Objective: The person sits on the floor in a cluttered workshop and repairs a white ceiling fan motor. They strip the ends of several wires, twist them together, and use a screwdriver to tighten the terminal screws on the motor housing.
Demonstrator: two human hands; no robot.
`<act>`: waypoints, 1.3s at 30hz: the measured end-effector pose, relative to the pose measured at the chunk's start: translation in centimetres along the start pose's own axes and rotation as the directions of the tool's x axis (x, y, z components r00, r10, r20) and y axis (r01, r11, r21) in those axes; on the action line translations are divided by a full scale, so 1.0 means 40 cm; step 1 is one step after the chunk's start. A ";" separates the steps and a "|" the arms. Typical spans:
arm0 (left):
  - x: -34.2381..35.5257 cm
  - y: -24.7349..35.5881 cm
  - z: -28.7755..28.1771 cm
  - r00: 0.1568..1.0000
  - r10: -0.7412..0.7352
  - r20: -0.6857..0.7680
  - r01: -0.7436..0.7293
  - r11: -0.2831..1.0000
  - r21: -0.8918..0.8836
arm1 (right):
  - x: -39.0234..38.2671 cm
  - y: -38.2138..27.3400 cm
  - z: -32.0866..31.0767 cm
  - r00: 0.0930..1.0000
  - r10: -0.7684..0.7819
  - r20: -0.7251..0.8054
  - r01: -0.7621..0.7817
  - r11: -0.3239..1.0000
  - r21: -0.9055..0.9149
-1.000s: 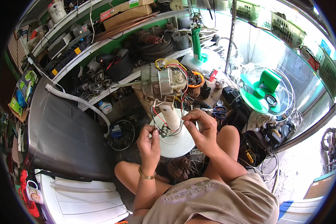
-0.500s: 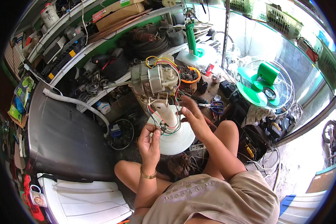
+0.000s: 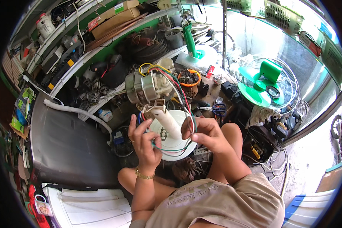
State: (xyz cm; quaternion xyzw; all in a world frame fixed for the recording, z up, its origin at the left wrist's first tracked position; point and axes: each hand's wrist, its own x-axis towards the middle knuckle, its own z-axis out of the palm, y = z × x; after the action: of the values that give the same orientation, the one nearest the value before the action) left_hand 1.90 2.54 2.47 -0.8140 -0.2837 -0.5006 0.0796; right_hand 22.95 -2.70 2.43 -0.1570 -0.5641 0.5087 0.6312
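Note:
A fan motor (image 3: pixel 150 88) with a bare metal casing sits on the white neck (image 3: pixel 168 123) of a fan stand in front of me. The stand's round white base (image 3: pixel 174 152) has a column of push buttons. Green, red, white and other wires (image 3: pixel 186 99) come off the motor and hang in a wide loop around the neck. My right hand (image 3: pixel 207 133) pinches the loop between thumb and fingers, right of the neck. On the left, my left hand (image 3: pixel 146 144) has its upper fingers raised beside blue and red wires, while its thumb and lower fingers close on the loop's other side.
Behind the motor stands an orange-rimmed bucket (image 3: pixel 190 78) of small parts. Blue-handled scissors (image 3: pixel 218 109) lie to the right, near green fan blades (image 3: pixel 254 91) on a wire guard (image 3: pixel 292 81). A dark grey panel (image 3: pixel 70 140) fills the left. Cluttered shelves (image 3: pixel 102 49) line the back.
My right hand has drawn the wires out into a wider loop toward the right. My left hand has shifted slightly left and lifted its upper fingers. The motor has turned a little.

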 end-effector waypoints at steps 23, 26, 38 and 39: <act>-0.312 -0.166 -0.192 0.970 -0.206 -0.128 0.237 0.921 0.309 | 0.106 0.309 -0.157 0.953 0.300 -0.040 -0.289 0.864 -0.412; -0.494 -0.294 -0.292 0.547 -0.608 -0.576 0.670 0.730 -0.133 | 0.062 0.430 -0.247 0.987 0.158 0.039 -0.146 0.965 -0.217; -1.424 -0.309 -0.066 -0.383 -0.844 -0.376 0.874 -0.463 0.149 | 0.106 0.362 -0.248 0.950 0.313 -0.016 -0.295 0.873 -0.388; -1.419 -0.313 -0.053 -0.401 -0.841 -0.364 0.882 -0.462 0.096 | 0.129 0.350 -0.217 0.940 0.340 0.025 -0.309 0.882 -0.356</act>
State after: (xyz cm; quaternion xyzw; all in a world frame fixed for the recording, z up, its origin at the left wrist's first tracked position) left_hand -25.66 -9.69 -47.27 -0.1402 -0.9134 -0.3180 -0.2121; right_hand 23.22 10.85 -8.24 -0.3358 -0.6371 0.5062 0.4746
